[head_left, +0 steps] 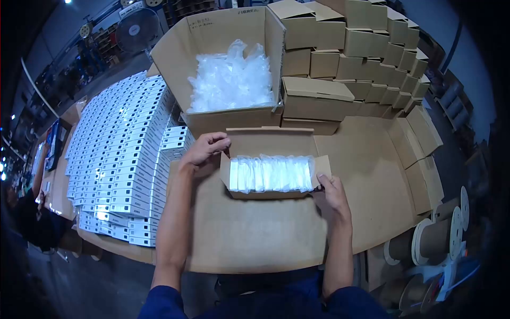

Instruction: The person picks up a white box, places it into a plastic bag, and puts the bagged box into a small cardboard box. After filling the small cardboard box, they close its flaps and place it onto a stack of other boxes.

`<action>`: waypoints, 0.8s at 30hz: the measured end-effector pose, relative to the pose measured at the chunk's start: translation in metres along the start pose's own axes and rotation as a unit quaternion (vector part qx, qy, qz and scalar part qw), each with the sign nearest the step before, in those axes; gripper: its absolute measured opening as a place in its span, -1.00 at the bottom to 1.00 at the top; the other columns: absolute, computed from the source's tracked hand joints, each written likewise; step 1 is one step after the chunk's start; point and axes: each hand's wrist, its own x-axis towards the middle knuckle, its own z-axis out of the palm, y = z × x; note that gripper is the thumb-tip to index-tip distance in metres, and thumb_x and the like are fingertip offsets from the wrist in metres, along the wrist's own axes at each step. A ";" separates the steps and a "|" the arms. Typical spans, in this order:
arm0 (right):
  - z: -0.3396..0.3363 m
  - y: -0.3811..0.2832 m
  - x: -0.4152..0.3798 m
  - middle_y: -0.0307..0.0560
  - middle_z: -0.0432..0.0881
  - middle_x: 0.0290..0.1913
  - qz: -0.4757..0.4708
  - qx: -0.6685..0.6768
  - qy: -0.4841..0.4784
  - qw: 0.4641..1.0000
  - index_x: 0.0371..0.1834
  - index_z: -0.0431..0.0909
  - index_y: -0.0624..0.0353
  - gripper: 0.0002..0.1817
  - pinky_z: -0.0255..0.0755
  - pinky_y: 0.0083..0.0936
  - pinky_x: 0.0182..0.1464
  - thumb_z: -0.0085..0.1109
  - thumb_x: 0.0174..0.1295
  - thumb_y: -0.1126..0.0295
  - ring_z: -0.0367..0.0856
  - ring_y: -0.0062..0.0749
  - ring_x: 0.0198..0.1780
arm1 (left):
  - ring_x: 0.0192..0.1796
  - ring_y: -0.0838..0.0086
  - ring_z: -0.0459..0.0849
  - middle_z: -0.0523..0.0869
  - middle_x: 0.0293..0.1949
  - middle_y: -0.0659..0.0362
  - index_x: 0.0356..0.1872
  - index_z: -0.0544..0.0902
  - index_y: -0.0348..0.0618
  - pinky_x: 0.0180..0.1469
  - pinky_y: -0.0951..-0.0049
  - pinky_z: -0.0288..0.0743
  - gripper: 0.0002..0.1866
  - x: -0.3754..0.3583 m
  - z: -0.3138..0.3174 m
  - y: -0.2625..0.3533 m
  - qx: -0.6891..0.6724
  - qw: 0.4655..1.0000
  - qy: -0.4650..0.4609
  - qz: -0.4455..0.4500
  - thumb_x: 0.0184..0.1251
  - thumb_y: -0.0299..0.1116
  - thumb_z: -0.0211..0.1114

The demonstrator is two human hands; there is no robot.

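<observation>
The small carton (pixel 272 165) lies between both hands, long axis left to right, packets (pixel 271 173) filling it. The left hand (pixel 206 149) curls over its left end flap; the right hand (pixel 333 190) pinches the right flap.

Bare cardboard sheet (pixel 255 234) lies open in front of the small box (pixel 271 165), and to its right the flattened cardboard (pixel 366 170) gives clear passage. Behind the box, the big carton (pixel 223 64) and stacked boxes (pixel 361 53) wall off the far side. To the left, rows of white packs (pixel 122 154) crowd the table just beside the left hand (pixel 204 149).
</observation>
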 end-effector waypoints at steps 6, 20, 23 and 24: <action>0.018 -0.005 -0.010 0.01 0.69 0.19 0.011 0.095 0.018 0.995 0.31 0.51 0.39 -0.48 0.48 -0.35 0.34 0.29 0.47 0.20 0.65 -0.29 0.22 | -0.02 0.46 0.72 0.70 -0.01 0.08 0.22 0.50 -0.12 -0.16 0.46 0.72 -0.64 0.001 0.059 -0.037 -0.228 0.954 0.192 0.021 0.51 -0.43 0.37; 0.029 -0.026 0.031 0.40 0.25 0.58 -0.193 -0.317 -0.150 0.916 0.74 -0.53 0.06 0.69 0.08 -0.11 0.65 0.82 -0.22 0.12 0.23 0.16 0.62 | 0.73 0.11 -0.05 -0.05 0.70 -0.15 0.71 -0.25 -0.26 0.70 0.17 -0.09 0.65 -0.059 0.106 -0.051 0.145 0.959 0.108 0.218 -0.26 0.15 0.80; 0.037 -0.037 0.032 0.49 0.09 0.64 -0.197 -0.376 -0.144 0.894 0.75 -0.48 0.07 0.68 0.07 -0.08 0.66 0.81 -0.22 0.04 0.14 0.25 0.66 | 0.72 -0.05 0.00 -0.05 0.69 -0.26 0.70 -0.27 -0.27 0.69 0.10 -0.02 0.64 -0.063 0.108 -0.015 0.273 0.946 0.105 0.137 -0.27 0.01 0.81; 0.041 -0.040 0.035 0.51 0.03 0.65 -0.195 -0.381 -0.143 0.892 0.75 -0.47 0.07 0.68 0.07 -0.07 0.66 0.80 -0.22 0.02 0.11 0.28 0.66 | 0.70 -0.10 0.04 -0.03 0.68 -0.28 0.70 -0.27 -0.26 0.68 0.07 0.02 0.64 -0.063 0.111 0.000 0.300 0.944 0.096 0.101 -0.28 0.03 0.81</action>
